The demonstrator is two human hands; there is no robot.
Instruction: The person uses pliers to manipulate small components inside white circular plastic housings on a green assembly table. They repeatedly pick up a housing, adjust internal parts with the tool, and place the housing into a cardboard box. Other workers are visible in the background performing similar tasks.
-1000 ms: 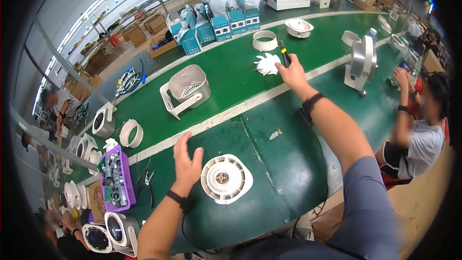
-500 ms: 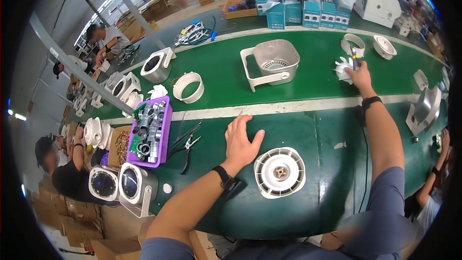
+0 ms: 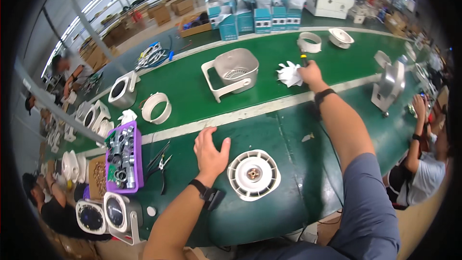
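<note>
My right hand (image 3: 311, 75) is closed at the far side of the green bench, round a tool with a yellow and black handle (image 3: 303, 58). Its working end is hard to make out. Against those fingers lies a white fan wheel (image 3: 288, 74) with pointed blades. My left hand (image 3: 210, 153) hovers over or rests on the near bench, thumb apart from the fingers, holding nothing. Just right of it sits a white round-cornered fan frame (image 3: 253, 175) with a brass-coloured hub. Beyond stands a pale housing (image 3: 237, 71) with a U-shaped bracket.
A purple basket (image 3: 139, 156) of metal cylinders stands at left, beside pliers (image 3: 160, 169). White rings (image 3: 156, 108) and a white oval part (image 3: 340, 38) lie on the far strip. Finished-looking units (image 3: 122, 214) are near left. Co-workers sit at both sides; teal boxes (image 3: 263, 21) stand behind.
The view has swung right, so the bench things appear further left. My right hand stays at the fan wheel and tool; my left hand stays open beside the fan frame.
</note>
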